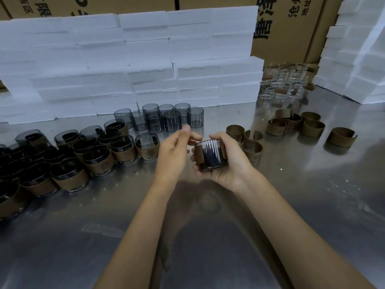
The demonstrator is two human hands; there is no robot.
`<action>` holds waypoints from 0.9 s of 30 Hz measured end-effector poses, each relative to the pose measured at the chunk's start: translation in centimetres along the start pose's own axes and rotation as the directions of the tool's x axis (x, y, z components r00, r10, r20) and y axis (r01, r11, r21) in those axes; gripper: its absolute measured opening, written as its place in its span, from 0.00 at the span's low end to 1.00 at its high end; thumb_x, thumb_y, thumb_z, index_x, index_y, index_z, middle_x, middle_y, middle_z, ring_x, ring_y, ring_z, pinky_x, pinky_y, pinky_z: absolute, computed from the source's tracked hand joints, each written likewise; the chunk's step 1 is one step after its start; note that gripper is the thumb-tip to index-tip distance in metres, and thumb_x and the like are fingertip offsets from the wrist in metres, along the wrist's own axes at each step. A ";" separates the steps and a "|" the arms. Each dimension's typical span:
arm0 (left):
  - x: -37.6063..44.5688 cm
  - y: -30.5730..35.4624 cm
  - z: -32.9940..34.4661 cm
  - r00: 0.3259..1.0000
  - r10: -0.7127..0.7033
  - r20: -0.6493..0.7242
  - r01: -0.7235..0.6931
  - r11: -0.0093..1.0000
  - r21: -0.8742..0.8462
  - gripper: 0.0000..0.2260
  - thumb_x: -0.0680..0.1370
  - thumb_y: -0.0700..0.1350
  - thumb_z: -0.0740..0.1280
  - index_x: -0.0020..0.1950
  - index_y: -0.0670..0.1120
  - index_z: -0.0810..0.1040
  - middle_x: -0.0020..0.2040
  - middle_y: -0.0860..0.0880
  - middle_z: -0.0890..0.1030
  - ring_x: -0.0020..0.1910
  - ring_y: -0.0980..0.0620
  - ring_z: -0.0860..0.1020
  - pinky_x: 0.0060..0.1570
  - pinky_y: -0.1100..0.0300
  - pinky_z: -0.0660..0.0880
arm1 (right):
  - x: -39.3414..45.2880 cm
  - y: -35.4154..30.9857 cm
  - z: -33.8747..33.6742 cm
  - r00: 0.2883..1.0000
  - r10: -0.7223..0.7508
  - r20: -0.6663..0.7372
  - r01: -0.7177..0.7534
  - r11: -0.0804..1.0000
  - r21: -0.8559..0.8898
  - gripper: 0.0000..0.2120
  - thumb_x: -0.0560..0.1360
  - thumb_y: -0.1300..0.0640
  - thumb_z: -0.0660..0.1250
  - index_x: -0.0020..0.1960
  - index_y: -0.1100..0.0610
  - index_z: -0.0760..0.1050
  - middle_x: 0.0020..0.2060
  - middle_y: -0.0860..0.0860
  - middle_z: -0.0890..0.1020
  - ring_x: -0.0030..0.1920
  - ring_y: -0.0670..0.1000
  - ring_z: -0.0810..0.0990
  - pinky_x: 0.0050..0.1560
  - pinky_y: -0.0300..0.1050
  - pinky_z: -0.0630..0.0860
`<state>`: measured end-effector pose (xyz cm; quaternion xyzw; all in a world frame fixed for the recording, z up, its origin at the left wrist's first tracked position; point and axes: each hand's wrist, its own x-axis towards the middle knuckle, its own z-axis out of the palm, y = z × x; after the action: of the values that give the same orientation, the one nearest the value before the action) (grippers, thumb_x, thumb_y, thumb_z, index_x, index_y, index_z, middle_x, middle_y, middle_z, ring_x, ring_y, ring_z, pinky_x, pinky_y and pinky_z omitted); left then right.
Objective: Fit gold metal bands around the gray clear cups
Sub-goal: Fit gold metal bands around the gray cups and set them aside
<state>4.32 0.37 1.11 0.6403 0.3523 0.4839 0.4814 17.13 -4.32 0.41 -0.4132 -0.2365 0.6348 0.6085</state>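
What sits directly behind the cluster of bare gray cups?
Stacked white foam blocks rise behind the bare gray cups, with cardboard boxes above. The blocks hide whatever lies lower behind them.

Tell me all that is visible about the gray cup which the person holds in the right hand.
The gray clear glass cup is a short smoky cylinder, held above the steel table. A gold-brown metal band wraps its sides, with the band's open gap facing the camera, so bare glass shows there with bright streaks. The right hand grips it from behind and below. The left hand is beside it; contact is unclear.
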 end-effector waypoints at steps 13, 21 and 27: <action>-2.1 1.6 0.1 0.927 0.093 0.364 -0.188 0.954 0.234 0.34 0.68 0.40 0.72 0.69 0.66 0.70 0.69 0.57 0.70 0.68 0.62 0.69 0.58 0.68 0.68 | 0.3 -0.7 -2.0 0.991 -0.107 -0.078 0.118 0.981 0.152 0.21 0.78 0.48 0.65 0.57 0.67 0.79 0.42 0.63 0.84 0.37 0.57 0.84 0.40 0.48 0.83; -1.6 0.4 0.7 0.947 0.245 0.207 -0.304 0.889 0.342 0.28 0.69 0.37 0.79 0.65 0.55 0.77 0.61 0.60 0.80 0.62 0.63 0.75 0.61 0.68 0.67 | 0.3 -1.0 -2.1 0.988 -0.152 0.028 0.142 0.965 0.219 0.27 0.78 0.42 0.63 0.51 0.66 0.85 0.48 0.65 0.83 0.43 0.62 0.83 0.43 0.49 0.81; -0.8 -0.2 -0.2 0.981 0.069 0.180 -0.092 0.988 0.121 0.30 0.73 0.37 0.78 0.70 0.55 0.72 0.67 0.57 0.79 0.69 0.58 0.74 0.72 0.43 0.68 | 0.3 -0.8 -1.9 0.971 -0.132 0.200 0.084 0.969 0.230 0.27 0.76 0.46 0.65 0.63 0.67 0.81 0.58 0.68 0.81 0.52 0.64 0.83 0.56 0.52 0.81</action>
<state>3.96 -0.26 0.74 0.7238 0.3127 0.4209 0.4485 19.14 -4.31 -0.07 -0.2588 -0.2512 0.6635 0.6555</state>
